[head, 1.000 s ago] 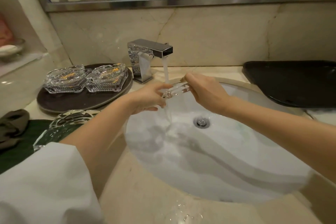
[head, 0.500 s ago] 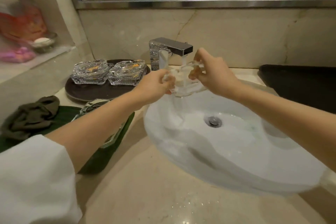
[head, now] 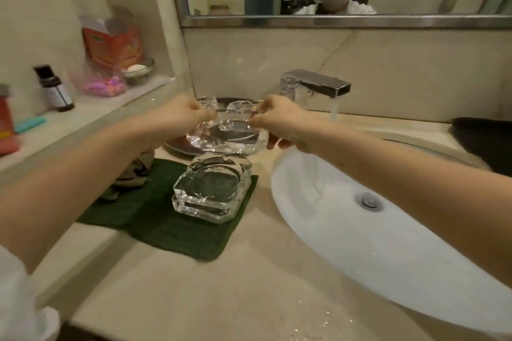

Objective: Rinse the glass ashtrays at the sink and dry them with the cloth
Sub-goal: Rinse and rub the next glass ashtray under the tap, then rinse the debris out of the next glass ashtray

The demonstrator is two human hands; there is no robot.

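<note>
Both hands hold one clear glass ashtray in the air, left of the sink and above the counter. My left hand pinches its left rim and my right hand grips its right rim. Directly below it a second glass ashtray sits on a green cloth. Behind the held ashtray lies a dark round tray, mostly hidden. Further ashtrays on that tray are hidden behind the held one. Water runs from the chrome faucet into the basin.
A crumpled dark cloth lies at the green cloth's far left corner. A ledge on the left carries a small bottle, a glass bowl and packets. A black tray sits right of the sink. Water drops dot the counter front.
Both hands carried the ashtray out of the water stream and leftward, to above the green cloth. The view swung left. The faucet keeps running.
</note>
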